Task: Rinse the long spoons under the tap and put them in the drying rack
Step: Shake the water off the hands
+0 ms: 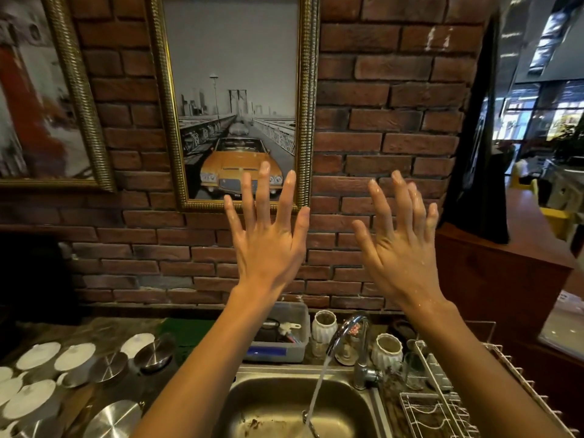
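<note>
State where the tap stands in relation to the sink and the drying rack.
In the head view, the tap stands at the sink's back right corner, left of the wire drying rack, running water into the basin.

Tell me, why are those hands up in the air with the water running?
A person is standing at a steel sink and holding both hands up, fingers spread, in front of the red brick wall. The wet left hand and wet right hand hold nothing. Water streams from the curved chrome tap into the sink. The white wire drying rack sits to the right. No long spoons can be made out right now.
</note>
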The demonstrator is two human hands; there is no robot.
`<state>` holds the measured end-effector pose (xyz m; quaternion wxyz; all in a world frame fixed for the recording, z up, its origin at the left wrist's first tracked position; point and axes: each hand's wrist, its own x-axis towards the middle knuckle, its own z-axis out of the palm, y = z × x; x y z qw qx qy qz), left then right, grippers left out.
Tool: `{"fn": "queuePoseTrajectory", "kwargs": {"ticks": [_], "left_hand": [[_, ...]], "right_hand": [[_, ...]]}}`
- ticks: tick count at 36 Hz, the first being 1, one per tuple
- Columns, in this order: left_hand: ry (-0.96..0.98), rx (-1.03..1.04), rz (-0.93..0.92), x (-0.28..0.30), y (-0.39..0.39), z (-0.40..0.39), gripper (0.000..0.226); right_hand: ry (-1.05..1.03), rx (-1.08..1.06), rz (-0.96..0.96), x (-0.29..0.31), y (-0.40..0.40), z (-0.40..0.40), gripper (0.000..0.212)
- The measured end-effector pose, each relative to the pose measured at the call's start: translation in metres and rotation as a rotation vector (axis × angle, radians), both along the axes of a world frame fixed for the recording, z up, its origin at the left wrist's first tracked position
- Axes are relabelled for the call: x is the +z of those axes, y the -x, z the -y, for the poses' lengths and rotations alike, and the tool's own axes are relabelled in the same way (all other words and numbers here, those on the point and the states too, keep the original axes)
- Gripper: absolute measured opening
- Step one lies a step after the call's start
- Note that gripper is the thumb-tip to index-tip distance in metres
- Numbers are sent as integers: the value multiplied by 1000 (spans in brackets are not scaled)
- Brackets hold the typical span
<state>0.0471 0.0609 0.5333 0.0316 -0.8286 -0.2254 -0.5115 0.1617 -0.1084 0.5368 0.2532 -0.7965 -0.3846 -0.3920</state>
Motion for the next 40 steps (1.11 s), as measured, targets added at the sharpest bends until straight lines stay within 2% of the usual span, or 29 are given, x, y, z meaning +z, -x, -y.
{"fn": "queuePoseTrajectory", "kwargs": {"ticks": [3, 6, 10, 12, 15, 18, 21, 25, 28, 31, 33, 37, 40], "left_hand": [[43, -3, -45, -29, -4, -5, 60], [112, 8, -133, -71, -6, -11, 61], [211, 60, -232, -133, -13, -25, 60], [257, 76, -284, -160, -14, -28, 60], [324, 100, -363, -195, -23, -37, 61], [376, 128, -417, -218, -36, -51, 62], [401, 129, -435, -236, -50, -65, 61], [424, 143, -440, -254, -60, -78, 59], [427, 145, -452, -260, -62, -79, 59], [432, 127, -461, -259, -62, -75, 59], [428, 112, -462, -255, -59, -68, 58], [398, 98, -459, -244, -46, -56, 57], [381, 92, -428, -234, -32, -47, 56]], "right_hand": [[38, 8, -111, -41, -19, -3, 61], [161, -22, -306, -106, -46, -5, 61], [291, -72, -705, -207, -84, -8, 62], [328, -81, -902, -247, -95, -7, 55], [416, -141, -1081, -294, -111, -8, 45], [497, -195, -1089, -316, -127, -14, 51], [515, -250, -1177, -332, -142, -22, 49], [386, -341, -1293, -358, -151, -24, 37], [257, -389, -1371, -366, -153, -25, 43], [234, -399, -1423, -369, -156, -23, 24], [257, -387, -1442, -366, -156, -19, 23], [181, -265, -1349, -339, -146, -18, 36], [76, -182, -1174, -311, -133, -15, 31]]}}
